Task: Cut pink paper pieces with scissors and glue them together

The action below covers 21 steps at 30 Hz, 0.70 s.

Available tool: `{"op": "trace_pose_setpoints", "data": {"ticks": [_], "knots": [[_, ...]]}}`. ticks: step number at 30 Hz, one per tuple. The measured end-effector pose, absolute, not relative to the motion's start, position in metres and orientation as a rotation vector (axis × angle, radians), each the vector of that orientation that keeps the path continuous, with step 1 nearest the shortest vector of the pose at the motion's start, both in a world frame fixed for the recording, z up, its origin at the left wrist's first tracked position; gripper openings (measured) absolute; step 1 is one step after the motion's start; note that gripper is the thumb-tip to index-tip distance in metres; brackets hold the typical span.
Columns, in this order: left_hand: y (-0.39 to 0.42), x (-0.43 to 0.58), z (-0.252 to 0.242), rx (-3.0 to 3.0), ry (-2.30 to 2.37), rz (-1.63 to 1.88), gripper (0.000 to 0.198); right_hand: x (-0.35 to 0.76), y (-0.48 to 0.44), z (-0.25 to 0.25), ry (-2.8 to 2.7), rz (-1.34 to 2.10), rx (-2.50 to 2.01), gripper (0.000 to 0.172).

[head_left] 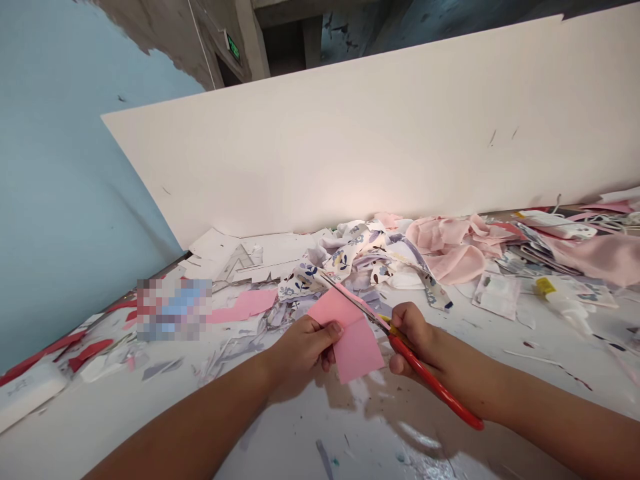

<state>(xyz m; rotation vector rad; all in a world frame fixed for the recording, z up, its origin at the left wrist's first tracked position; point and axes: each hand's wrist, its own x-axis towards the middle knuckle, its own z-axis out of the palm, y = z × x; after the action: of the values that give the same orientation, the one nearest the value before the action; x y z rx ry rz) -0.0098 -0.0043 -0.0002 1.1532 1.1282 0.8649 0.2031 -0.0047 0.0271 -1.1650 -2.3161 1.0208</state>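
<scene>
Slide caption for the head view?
Left hand holds pink sheet; right hand cuts it with red-handled scissors over scrap-strewn table.

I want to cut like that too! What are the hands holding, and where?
The left hand pinches the pink sheet at its left edge. The right hand grips the red-handled scissors by the handles, blades over the sheet.

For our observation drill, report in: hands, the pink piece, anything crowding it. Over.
Left hand pinching pink piece by its left edge. Right hand gripping red-handled scissors, blades along the piece's upper edge. Floral scraps heaped just behind.
</scene>
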Motion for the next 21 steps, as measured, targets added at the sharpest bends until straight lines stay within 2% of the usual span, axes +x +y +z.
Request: {"op": "trace_pose_setpoints", "data": {"ticks": [13, 18, 21], "knots": [[-0.003, -0.013, -0.004, 1.191, 1.058, 0.843, 0.035, 0.2, -0.007, 0.03, -2.314, 0.999, -1.214, 0.018], [-0.003, -0.012, -0.003, 1.19, 1.067, 0.85, 0.035, 0.199, -0.004, 0.028, -2.311, 0.883, -1.278, 0.019], [-0.002, -0.012, -0.002, 1.184, 1.094, 0.91, 0.038, 0.203, 0.007, 0.02, -2.224, 0.651, -1.504, 0.024]]}}
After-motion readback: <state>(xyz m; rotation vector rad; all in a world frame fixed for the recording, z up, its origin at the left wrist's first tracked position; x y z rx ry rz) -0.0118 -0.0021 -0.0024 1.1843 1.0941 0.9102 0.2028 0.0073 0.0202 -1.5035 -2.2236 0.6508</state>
